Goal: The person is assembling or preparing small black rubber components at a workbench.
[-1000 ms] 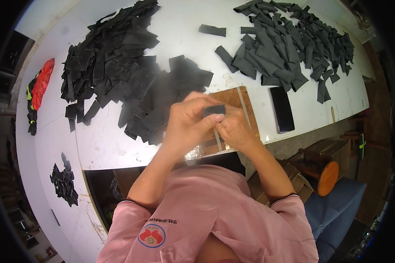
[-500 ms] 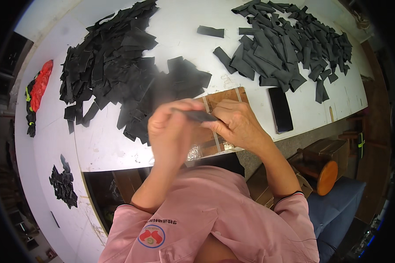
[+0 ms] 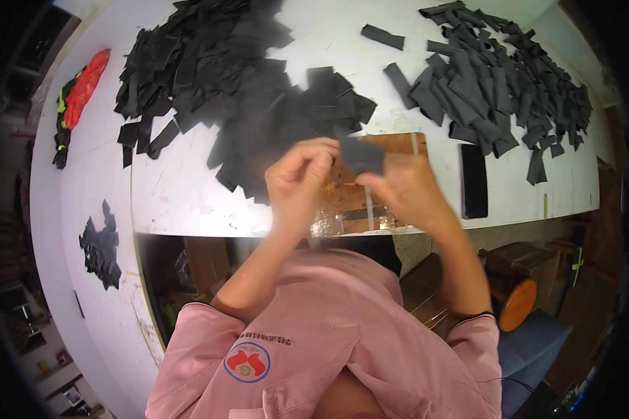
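A small dark grey fabric piece is stretched between my hands above a brown cardboard sheet. My right hand, blurred by motion, grips its right end between thumb and fingers. At the left edge of the piece, my left hand is closed in a pinch, its fingertips against the fabric. Flat black fabric pieces lie heaped beyond my left hand. On the right side of the table, a second heap holds grey folded or tube-like fabric pieces.
A black phone lies right of the cardboard. One loose strip sits between the heaps. A red plastic bag and a small dark pile are at far left. Below the table's right edge stands an orange-topped stool.
The fabric piece has turned from nearly edge-on to showing its flat face. My hands have moved slightly apart, and the whole view has shifted.
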### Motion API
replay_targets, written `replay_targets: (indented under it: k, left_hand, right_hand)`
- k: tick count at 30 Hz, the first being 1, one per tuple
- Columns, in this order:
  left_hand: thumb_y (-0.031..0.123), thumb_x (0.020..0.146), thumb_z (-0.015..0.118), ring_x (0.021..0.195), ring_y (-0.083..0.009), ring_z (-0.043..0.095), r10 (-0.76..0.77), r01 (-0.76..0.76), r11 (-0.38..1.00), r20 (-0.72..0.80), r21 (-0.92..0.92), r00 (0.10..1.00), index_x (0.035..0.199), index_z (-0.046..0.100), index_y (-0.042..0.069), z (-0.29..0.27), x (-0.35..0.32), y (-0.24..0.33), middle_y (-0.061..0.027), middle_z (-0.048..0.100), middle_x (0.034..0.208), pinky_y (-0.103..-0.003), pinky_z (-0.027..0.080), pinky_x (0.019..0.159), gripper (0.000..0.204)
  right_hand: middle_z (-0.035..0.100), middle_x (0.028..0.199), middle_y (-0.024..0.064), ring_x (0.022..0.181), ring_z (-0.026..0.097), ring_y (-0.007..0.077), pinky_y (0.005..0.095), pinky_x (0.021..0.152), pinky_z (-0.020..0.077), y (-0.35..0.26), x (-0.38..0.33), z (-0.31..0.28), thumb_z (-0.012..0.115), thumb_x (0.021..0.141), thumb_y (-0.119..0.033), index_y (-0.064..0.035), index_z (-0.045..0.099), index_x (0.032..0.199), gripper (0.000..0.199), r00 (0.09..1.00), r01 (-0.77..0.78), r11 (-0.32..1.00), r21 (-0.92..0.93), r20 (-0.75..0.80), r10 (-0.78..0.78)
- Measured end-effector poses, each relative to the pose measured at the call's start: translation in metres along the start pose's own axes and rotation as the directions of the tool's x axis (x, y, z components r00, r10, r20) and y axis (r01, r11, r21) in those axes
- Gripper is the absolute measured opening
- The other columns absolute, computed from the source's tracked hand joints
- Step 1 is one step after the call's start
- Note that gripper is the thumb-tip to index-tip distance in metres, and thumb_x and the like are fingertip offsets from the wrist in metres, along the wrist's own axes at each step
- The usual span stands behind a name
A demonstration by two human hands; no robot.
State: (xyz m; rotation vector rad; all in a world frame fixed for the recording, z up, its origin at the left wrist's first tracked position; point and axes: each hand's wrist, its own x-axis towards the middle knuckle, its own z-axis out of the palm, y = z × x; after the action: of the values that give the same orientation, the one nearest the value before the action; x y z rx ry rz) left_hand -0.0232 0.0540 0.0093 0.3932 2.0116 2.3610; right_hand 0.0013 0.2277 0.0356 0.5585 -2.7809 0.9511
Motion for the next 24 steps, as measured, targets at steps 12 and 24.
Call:
replay_targets:
  k: [12, 24]
  left_hand:
    - [0.01, 0.07, 0.062, 0.078, -0.026, 0.055, -0.08, -0.024, 0.214, 0.042, 0.976, 0.996, 0.087, 0.06, 0.0, -0.115, 0.025, -0.061, -0.0115, 0.061, 0.082, -0.035, 0.043, 0.069, 0.019]
    - [0.009, 0.073, 0.066, 0.061, -0.0041, 0.051, -0.461, 0.43, 0.874, 0.106, 0.225, 0.881, 0.075, 0.06, 0.002, -0.068, 0.027, 0.001, 0.0005, 0.059, 0.067, -0.017, 0.04, 0.058, 0.009]
  right_hand:
    - [0.048, 0.055, -0.0008, 0.05, 0.041, 0.0051, 0.0198, 0.047, 0.0328, -0.02, -0.033, 0.032, 0.048, 0.086, -0.023, -0.0017, 0.059, 0.074, 0.027, 0.84, -0.281, 0.571, 0.771, -0.09, 0.535]
    - [0.053, 0.086, -0.0025, 0.073, 0.049, 0.0072, 0.0214, 0.054, 0.0401, -0.042, 0.015, 0.118, 0.065, 0.075, -0.01, -0.0131, 0.051, 0.099, 0.028, 0.801, -0.361, -0.414, 0.836, 0.505, 0.321]
